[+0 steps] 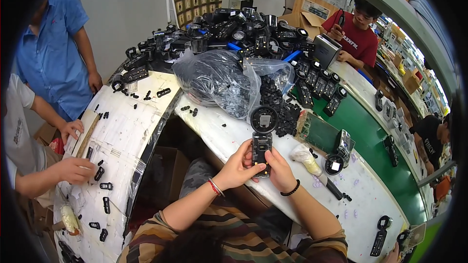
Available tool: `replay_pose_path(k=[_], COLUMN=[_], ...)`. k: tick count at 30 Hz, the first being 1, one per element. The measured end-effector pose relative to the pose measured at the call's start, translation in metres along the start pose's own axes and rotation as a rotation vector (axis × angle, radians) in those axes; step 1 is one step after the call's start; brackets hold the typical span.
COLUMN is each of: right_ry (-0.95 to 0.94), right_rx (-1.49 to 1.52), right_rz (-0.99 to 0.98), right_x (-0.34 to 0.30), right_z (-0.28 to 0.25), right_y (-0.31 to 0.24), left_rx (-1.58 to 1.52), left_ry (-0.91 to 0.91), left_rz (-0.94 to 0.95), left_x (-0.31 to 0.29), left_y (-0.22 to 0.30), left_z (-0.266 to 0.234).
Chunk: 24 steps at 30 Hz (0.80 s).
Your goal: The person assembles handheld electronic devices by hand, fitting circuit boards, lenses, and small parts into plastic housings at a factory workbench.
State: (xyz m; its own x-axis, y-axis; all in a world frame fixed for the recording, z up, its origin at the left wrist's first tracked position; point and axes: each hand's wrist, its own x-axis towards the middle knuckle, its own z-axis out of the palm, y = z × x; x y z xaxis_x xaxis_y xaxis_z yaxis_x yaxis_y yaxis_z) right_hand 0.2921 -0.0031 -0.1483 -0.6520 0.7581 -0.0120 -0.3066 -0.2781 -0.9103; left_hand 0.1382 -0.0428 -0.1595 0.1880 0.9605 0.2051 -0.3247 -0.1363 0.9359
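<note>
Between my two hands is a black plastic device housing (pixel 262 145), its narrow body toward me and a round ring with a pale square label at the far end. The fingers of my left hand (pixel 238 166) wrap its left side, with the thumb lying across the lower part. My right hand (pixel 281 171) grips the right edge, thumb near the middle of the body. Just beyond lies a heap of small black parts (pixel 287 119). Right of my right hand rests a tool with a black handle (pixel 333 189) and a pale wrapped head (pixel 306 157).
A clear plastic bag (pixel 217 80) of dark parts sits before a large pile of black housings (pixel 229 31). A green conveyor belt (pixel 375 136) curves along the right. Co-workers stand at the left table (pixel 122 141), and another person (pixel 358 36) works beyond the belt.
</note>
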Motion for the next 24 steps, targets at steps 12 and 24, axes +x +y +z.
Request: replay_pose_path(k=[12, 24], right_ry=[-0.021, -0.089], right_rx=[-0.672, -0.787], right_rz=[-0.107, -0.270], right_x=[-0.014, -0.012], right_z=[0.006, -0.001], right_y=[-0.011, 0.010], left_rx=[-0.144, 0.548], left_ry=[0.055, 0.798], left_rz=[-0.072, -0.004], left_x=[-0.035, -0.222], left_y=[0.010, 0.123], left_z=[0.008, -0.050])
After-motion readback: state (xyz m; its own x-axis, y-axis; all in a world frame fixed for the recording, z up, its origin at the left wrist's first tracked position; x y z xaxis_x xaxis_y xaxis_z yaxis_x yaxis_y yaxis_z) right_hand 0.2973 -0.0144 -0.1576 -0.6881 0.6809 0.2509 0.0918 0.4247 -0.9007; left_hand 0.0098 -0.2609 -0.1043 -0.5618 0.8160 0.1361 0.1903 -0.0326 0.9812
